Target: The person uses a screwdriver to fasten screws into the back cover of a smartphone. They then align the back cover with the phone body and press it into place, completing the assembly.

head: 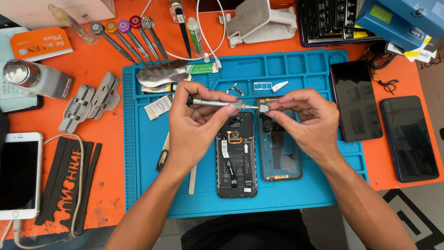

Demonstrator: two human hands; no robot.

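Left hand [196, 118] pinches a slim silver screwdriver [217, 103], held level, tip pointing right. Right hand [303, 118] pinches a small square metal part [264, 108] between thumb and forefinger; screwdriver tip touches that part. Both are held in the air above the phones, over the upper middle of the blue work mat [143, 139].

Under the hands: an opened black phone [237, 159] with its back off, insides showing, lying flat on the mat. Just beside it on the right, the removed back cover [280, 157], top end hidden by the right hand.

Mat's top compartments hold small metal brackets [236, 88], a white card tray [262, 85] and a white wedge-shaped pick [279, 86]. A squeezed glue tube [162, 74] lies at the mat's top left corner.

Row of screwdrivers with coloured caps [125, 34] on the orange desk [106, 60] above the mat. Right of the mat: two dark phones [356, 99], screens blank. Left edge: a white phone [18, 176], partly cut off, cable attached. Black rubber strips [69, 180] beside it. Blue box [397, 18] at top right, cut off by the frame; what's inside can't be seen.
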